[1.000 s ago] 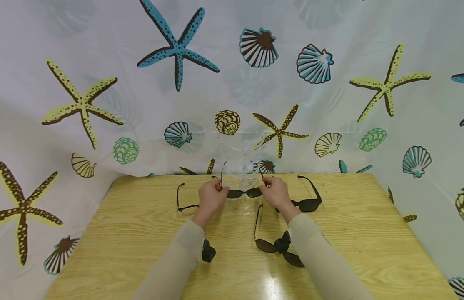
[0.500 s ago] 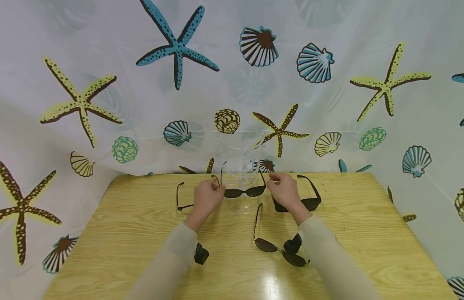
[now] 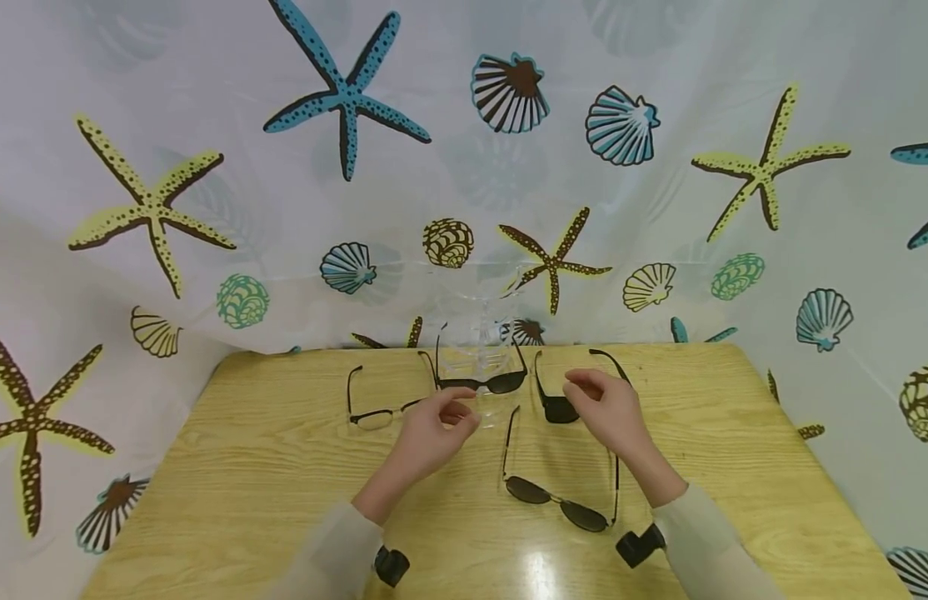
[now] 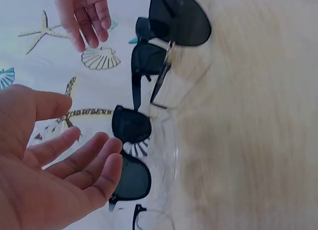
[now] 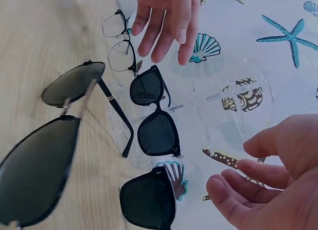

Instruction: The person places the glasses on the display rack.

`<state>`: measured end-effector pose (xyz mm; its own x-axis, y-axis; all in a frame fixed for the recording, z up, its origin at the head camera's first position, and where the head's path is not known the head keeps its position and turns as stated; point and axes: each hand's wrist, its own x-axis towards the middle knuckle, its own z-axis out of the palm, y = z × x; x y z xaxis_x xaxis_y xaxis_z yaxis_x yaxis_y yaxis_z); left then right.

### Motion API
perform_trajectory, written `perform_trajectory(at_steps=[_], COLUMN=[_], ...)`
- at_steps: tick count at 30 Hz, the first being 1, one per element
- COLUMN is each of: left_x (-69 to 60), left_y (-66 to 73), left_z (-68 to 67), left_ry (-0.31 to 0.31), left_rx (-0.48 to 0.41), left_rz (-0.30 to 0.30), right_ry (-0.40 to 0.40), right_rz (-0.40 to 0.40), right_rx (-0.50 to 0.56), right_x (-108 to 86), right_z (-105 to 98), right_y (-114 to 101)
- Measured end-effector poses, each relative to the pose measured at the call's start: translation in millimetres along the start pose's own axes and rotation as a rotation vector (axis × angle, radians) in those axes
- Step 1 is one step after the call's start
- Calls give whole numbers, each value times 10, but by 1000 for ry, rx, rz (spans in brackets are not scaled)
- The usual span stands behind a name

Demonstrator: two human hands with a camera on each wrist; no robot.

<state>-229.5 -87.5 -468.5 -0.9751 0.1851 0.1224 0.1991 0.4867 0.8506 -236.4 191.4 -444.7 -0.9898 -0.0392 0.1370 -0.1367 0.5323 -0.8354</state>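
Black sunglasses (image 3: pixel 505 382) rest on a clear stand (image 3: pixel 485 333) at the middle back of the table, both temples pointing back. My left hand (image 3: pixel 434 433) is just in front of their left lens, partly covering it, with fingers relaxed and holding nothing. To the right, my right hand (image 3: pixel 610 412) hovers over another black pair (image 3: pixel 560 409), hiding one of its lenses; its fingers are loosely bent around nothing. The right wrist view shows the stand-held sunglasses (image 5: pixel 158 133) beyond my right hand (image 5: pixel 278 175), apart from it.
Thin-rimmed clear glasses (image 3: pixel 374 419) lie left of the stand. Aviator sunglasses (image 3: pixel 557 498) lie nearer the front, between my forearms. A curtain (image 3: pixel 659 208) with shells and starfish hangs behind the wooden table (image 3: pixel 284 483).
Both hands have let go of the black sunglasses and moved back toward the front, the right one also rightward. The sunglasses remain on the stand.
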Motion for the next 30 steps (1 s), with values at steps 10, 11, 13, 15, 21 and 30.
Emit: perform_trajectory(at_steps=[10, 11, 13, 15, 21, 30], left_x=[-174, -181, -200, -218, -254, -254], left_y=[16, 21, 24, 33, 46, 4], left_z=[261, 278, 310, 342, 416, 496], left_ry=[-212, -219, -227, -223, -191, -211], left_rx=[-48, -55, -59, -59, -38, -62], left_rz=[19, 24, 28, 25, 2, -5], right_ry=[15, 20, 29, 35, 44, 16], right_rz=[47, 57, 75, 105, 191, 233], right_rx=[-11, -9, -9, -3, -2, -11], right_x=[-509, -549, -627, -693, -875, -1110], right_z=[-188, -200, -221, -230, -213, -153], right_y=[180, 208, 261, 312, 455, 566])
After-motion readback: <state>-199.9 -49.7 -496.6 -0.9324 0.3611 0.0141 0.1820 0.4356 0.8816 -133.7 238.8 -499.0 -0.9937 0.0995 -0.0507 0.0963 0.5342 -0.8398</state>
